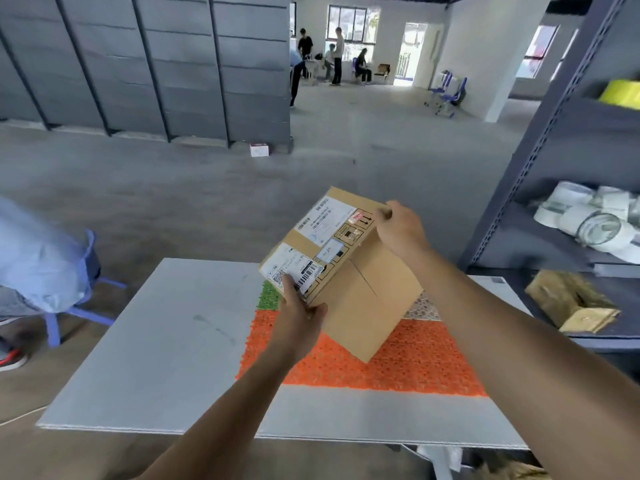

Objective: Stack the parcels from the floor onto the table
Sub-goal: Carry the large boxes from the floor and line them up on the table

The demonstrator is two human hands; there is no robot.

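Left hand (298, 322), right hand (401, 230) gripping tilted parcel (349, 292) by opposite corners, above table (156, 341)

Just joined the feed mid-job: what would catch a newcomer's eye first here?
A tilted cardboard parcel with shipping labels sits centre frame over the grey table. The left grip holds its near labelled corner and the right grip its far top corner. Beneath it, a bright orange mat covers the table's right part.
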